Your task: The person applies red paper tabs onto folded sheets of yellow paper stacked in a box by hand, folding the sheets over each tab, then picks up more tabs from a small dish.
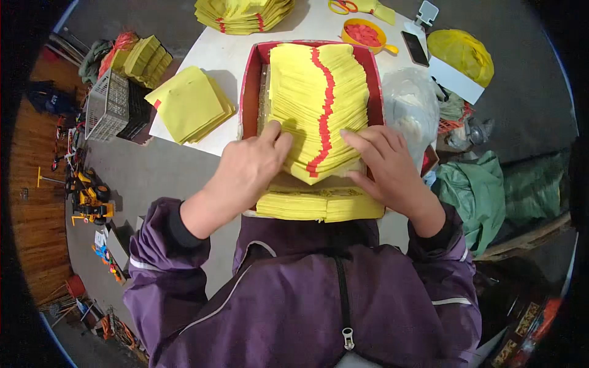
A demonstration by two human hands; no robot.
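Observation:
A thick, fanned row of yellow paper sheets (294,92) lies in a red-walled open box (250,92) in front of me. Small red marks on the sheets line up as a wavy stripe down the middle. My left hand (254,162) is closed at the row's near left edge, its fingers curled against the paper. On the near right side, my right hand (386,165) grips the sheets between thumb and bent fingers. Another bundle of yellow paper (322,207) lies along the box's near end, just below my hands.
The white table (211,46) also bears a loose yellow stack (190,104), a yellow bundle (245,15), an orange bowl of red pieces (363,34), scissors (342,6), a phone (415,48) and a clear plastic bag (410,110). A crate (107,107) stands left.

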